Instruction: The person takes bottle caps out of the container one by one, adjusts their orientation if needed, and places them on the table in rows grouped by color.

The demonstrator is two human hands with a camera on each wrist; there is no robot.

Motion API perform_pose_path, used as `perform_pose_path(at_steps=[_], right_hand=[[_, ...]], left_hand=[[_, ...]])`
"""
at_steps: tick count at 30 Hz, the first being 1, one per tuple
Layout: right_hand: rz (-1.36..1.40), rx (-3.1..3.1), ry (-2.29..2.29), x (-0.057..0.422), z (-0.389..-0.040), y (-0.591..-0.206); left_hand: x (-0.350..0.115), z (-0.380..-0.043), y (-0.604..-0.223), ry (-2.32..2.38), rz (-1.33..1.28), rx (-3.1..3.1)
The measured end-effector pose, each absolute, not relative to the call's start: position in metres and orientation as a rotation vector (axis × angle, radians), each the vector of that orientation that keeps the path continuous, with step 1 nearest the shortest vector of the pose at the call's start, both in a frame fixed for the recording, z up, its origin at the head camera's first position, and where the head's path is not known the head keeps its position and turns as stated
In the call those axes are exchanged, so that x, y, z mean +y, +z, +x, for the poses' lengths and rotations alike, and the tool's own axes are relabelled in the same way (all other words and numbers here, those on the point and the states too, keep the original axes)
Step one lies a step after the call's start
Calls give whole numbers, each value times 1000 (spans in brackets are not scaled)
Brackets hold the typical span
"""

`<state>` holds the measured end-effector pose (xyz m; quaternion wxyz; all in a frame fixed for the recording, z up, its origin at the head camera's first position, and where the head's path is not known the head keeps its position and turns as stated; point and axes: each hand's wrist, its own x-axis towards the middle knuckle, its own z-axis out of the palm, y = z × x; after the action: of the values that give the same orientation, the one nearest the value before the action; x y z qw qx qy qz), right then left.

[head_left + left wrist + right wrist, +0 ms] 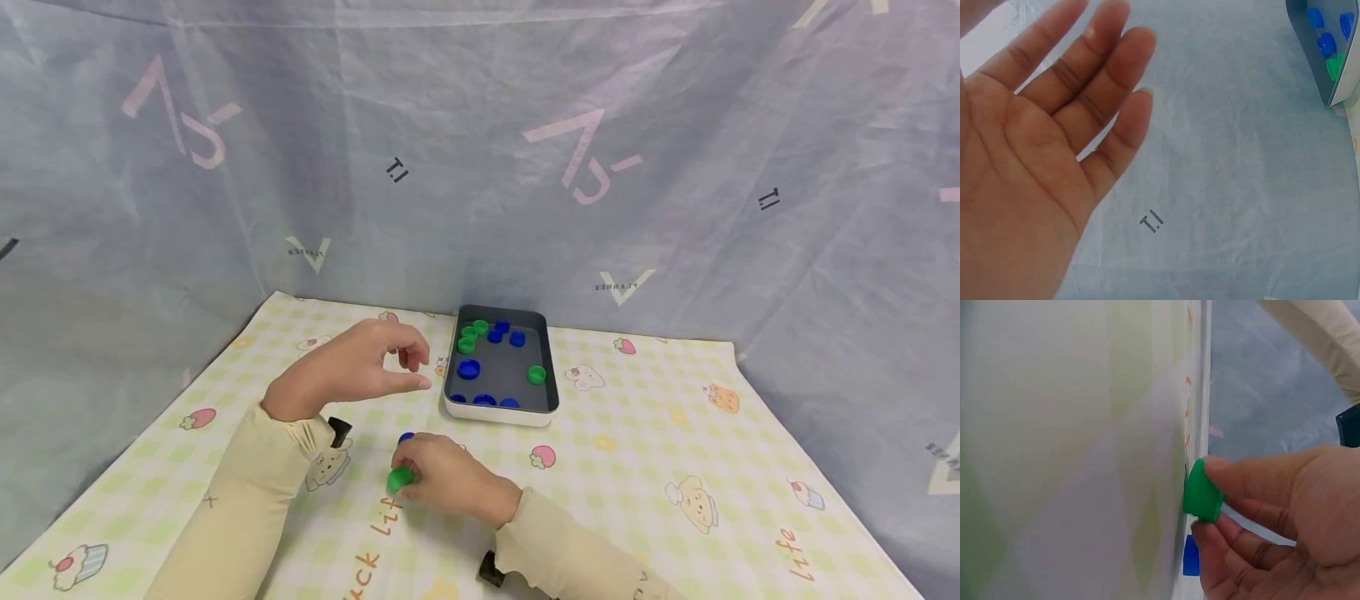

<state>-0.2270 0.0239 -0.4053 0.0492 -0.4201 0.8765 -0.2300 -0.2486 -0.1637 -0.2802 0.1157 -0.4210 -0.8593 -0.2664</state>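
My right hand (453, 477) pinches a green bottle cap (401, 479) between thumb and fingers, low over the tablecloth; the right wrist view shows the same green cap (1203, 492) at the fingertips. Just behind those fingers a blue bottle cap (407, 437) lies on the cloth, partly hidden by the hand. My left hand (352, 367) hovers to the left of a grey tray with a white outside (517, 387), its fingers loosely bent and nothing held. In the left wrist view the palm of that hand (1041, 137) faces the camera, bare.
Inside the tray lie several green caps (467, 344) and several blue caps (468, 368). A checked tablecloth (615, 483) with printed cartoons covers the table. Behind it hangs a grey-blue curtain (450, 167).
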Motion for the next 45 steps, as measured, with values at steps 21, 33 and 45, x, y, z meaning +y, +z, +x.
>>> perform_pose_path(at_steps=[21,33,45], right_hand=[[-1332,2678,-703,25,-231,-410],[-1239,2636,-647,31,-228,-401],[-1195,2611,-732,102,-238,-336]], left_hand=[[-155,-248,-282,-805,-1232,-2590],[-154,-251,-287,-754,-1159,-2674],[-157,-254,-291,-722,-978,-2732]])
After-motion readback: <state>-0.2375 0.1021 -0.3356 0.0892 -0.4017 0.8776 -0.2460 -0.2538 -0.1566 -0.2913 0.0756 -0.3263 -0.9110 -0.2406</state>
